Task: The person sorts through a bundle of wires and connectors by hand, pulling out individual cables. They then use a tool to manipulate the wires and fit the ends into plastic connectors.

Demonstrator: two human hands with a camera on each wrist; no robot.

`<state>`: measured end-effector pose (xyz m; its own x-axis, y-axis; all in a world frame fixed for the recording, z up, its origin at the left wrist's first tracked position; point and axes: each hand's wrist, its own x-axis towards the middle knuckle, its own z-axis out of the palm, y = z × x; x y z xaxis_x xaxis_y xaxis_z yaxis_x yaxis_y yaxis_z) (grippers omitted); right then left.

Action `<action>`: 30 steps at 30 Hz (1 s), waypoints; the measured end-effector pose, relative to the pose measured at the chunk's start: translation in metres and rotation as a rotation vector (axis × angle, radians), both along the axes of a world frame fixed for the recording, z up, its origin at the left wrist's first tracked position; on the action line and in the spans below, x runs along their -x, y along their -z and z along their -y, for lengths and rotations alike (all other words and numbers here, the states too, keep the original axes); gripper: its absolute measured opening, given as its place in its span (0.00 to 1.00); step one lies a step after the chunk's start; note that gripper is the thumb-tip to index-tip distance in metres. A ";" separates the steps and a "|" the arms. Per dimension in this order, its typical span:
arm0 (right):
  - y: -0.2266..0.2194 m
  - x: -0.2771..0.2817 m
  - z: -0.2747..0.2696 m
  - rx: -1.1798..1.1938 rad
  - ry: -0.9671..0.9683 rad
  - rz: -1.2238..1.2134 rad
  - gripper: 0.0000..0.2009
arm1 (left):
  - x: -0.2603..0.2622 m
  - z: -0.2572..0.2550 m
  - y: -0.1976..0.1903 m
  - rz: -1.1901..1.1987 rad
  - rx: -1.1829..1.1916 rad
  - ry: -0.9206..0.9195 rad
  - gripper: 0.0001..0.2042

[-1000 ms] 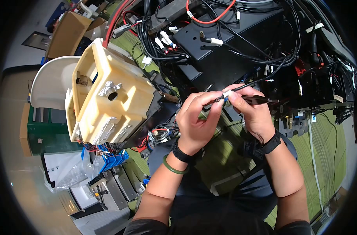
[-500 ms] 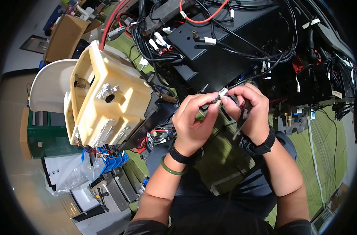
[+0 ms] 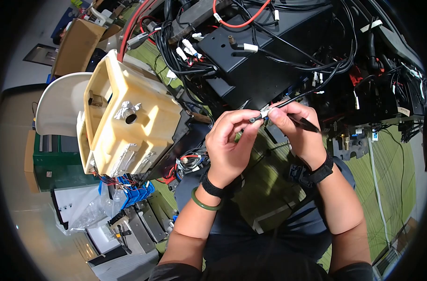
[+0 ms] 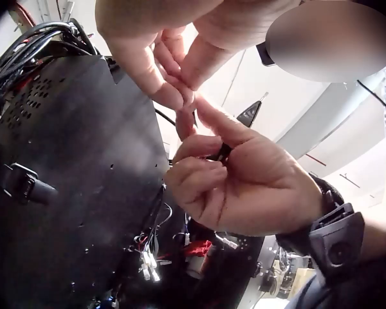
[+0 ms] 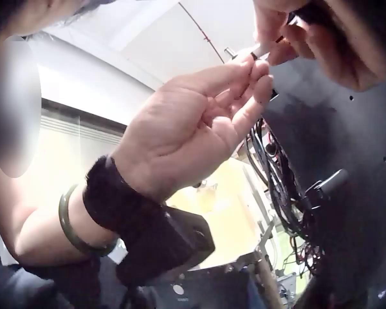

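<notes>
My left hand (image 3: 230,145) pinches the end of a black cable between thumb and forefinger, and a round barrel plug (image 3: 254,120) pokes out at the fingertips. Just behind it, a white label (image 3: 265,113) wraps the cable. My right hand (image 3: 301,136) pinches the cable by this label with thumb and forefinger. A slim dark tool (image 3: 308,124) with a tapered end lies across the right palm, tucked under the fingers; its metal tip shows in the left wrist view. From the right fingers the cable (image 3: 311,93) runs up towards the black metal box (image 3: 260,61).
Another labelled plug (image 3: 244,46) lies on the box amid looped black cables. A cream plastic housing (image 3: 143,117) with foil patches stands to the left, near blue bins (image 3: 137,189). Dark wired equipment (image 3: 382,100) stands at the right. A black wrist camera (image 5: 170,241) sits on my left wrist.
The tool in my right hand swung from pointing right to down towards the lap, then back to the right. The plug end now shows more clearly at the left fingertips.
</notes>
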<state>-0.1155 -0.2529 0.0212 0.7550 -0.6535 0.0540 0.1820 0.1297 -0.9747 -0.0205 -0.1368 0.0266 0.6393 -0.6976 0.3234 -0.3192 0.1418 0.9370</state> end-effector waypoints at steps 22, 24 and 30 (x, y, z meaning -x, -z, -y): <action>0.001 -0.001 0.002 -0.030 -0.021 0.085 0.07 | -0.001 0.006 0.007 -0.091 0.033 0.080 0.09; 0.000 -0.001 0.002 -0.034 -0.021 0.074 0.07 | -0.001 0.006 0.007 -0.096 0.039 0.088 0.09; -0.004 0.000 0.000 -0.101 -0.034 0.062 0.06 | 0.000 0.005 0.005 -0.114 0.010 0.086 0.09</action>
<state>-0.1156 -0.2532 0.0252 0.7738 -0.6323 0.0364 0.2352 0.2335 -0.9435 -0.0207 -0.1420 0.0212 0.6100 -0.7487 0.2595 -0.1971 0.1738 0.9648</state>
